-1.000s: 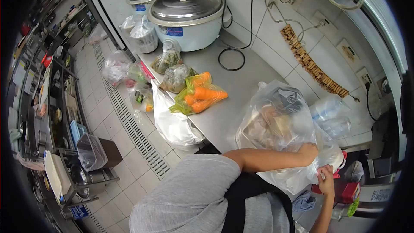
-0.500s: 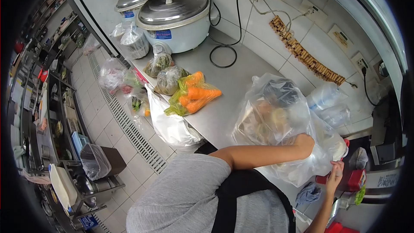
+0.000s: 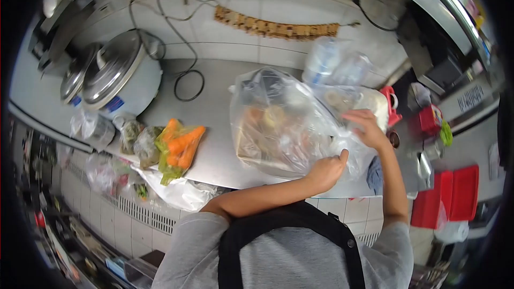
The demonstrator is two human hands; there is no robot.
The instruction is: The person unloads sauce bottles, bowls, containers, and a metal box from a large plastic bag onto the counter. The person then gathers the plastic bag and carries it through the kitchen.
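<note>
A large clear plastic bag (image 3: 273,128) with several foods inside, hard to make out through the film, lies on the steel counter in front of me. My left hand (image 3: 327,173) is closed at the bag's right end, gripping its bunched plastic with the thumb up. Just above it, my right hand (image 3: 366,127) has its fingers stretched out over the gathered film; it appears to hold nothing. To the left on the counter are carrots (image 3: 184,144) in a yellowish bag, beside bagged greens (image 3: 148,145).
Two rice cookers (image 3: 120,75) stand at the back left, with a looped black cable (image 3: 188,86) nearby. Clear plastic packs (image 3: 334,61) rest against the tiled wall. A red bin (image 3: 447,195) and a blue cloth (image 3: 375,175) are on the right.
My view has turned right. My right hand has come from the counter's right side to the bag's gathered end, and my left hand stays closed on the plastic.
</note>
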